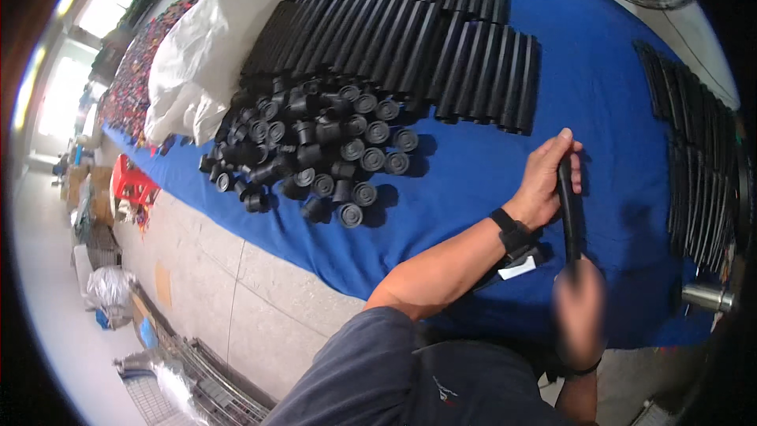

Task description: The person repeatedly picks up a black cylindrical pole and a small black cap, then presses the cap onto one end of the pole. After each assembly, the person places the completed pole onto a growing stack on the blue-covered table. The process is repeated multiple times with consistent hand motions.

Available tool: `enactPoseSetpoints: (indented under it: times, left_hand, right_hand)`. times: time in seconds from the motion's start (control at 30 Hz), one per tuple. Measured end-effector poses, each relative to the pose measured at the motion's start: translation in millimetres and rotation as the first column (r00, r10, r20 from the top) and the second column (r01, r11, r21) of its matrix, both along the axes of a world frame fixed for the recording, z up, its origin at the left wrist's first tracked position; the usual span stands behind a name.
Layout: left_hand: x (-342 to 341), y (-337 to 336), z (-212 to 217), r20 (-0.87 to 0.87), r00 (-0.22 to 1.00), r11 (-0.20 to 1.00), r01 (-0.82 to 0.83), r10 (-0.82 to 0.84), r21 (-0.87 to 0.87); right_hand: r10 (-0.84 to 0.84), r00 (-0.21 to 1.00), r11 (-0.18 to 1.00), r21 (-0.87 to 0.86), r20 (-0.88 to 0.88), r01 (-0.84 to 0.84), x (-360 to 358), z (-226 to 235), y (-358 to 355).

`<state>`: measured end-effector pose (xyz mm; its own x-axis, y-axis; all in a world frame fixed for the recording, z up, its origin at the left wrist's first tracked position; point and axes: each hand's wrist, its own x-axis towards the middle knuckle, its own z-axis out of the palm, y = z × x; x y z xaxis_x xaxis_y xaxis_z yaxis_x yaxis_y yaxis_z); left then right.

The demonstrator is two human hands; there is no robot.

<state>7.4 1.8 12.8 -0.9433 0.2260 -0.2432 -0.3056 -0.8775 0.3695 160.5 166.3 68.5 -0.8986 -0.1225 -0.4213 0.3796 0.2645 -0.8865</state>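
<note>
A slim black tube (pixel 571 217) stretches between my two hands above the blue cloth, its far end towards the rows of tubes. My left hand (pixel 544 181) is closed around its far part, thumb along the top and fingertips showing on the right side. Motion smears my right hand (pixel 579 308), which grips the near end close to the table's front edge; its single fingers do not show clearly. To the left lies a loose heap of black ribbed rubber caps (pixel 307 146). Behind them, similar black tubes (pixel 402 39) are laid side by side in rows.
Blue cloth (pixel 457 181) covers the table. More thin black pieces (pixel 694 150) lie in rows at the right, near a metal cylinder (pixel 708 297). A white sack (pixel 205 47) and a multicoloured pile (pixel 146 71) are far left. A red stool (pixel 132 183) stands on the floor.
</note>
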Motion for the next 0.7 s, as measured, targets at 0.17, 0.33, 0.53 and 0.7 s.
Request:
enactPoseSetpoints:
  times: [0.17,0.33,0.53,0.7]
  left_hand:
    - [-10.5,8.3,-1.3,-0.215,0.973,0.813,-0.059,-0.083,-0.580]
    - [-23.8,5.4,33.7,-0.084,0.913,0.667,0.227,-0.400,-0.709]
    - [-38.0,4.9,17.7,-0.162,0.941,0.796,0.150,-0.296,-0.586]
    - [-35.8,1.5,20.7,-0.126,0.926,0.737,0.195,-0.355,-0.647]
  right_hand:
    - [0.191,0.882,0.893,0.450,-0.431,0.027,-18.9,8.7,34.4]
    - [0.092,0.901,0.943,0.327,-0.424,0.057,-16.8,14.6,51.0]
    - [0.117,0.915,0.676,-0.706,0.386,0.211,-28.8,4.5,72.1]
    - [0.322,0.610,0.862,0.490,-0.724,0.127,-37.1,-6.9,61.0]
